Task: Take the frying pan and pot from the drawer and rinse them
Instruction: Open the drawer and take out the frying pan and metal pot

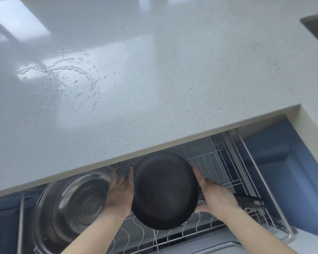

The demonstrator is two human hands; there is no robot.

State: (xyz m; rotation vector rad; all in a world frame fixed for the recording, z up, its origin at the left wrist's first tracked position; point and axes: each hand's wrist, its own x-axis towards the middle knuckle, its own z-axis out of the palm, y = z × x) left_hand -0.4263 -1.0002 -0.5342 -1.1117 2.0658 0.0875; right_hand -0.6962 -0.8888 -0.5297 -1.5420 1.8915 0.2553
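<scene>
1. A black frying pan (165, 189) is sitting over the wire rack (217, 162) of an open drawer, at 6 o'clock in the view.
2. The left hand (120, 191) is pressing straight fingers against the pan's rim at 9 o'clock.
3. The right hand (214, 195) is holding the rim at 3 o'clock, thumb curling under, just by the dark handle (250, 200).
4. A steel pot (72, 204) is lying in the drawer at the pan's 9 o'clock.
5. Spilled water (66, 76) is pooling on the speckled white table (173, 79) at 10 o'clock.
</scene>
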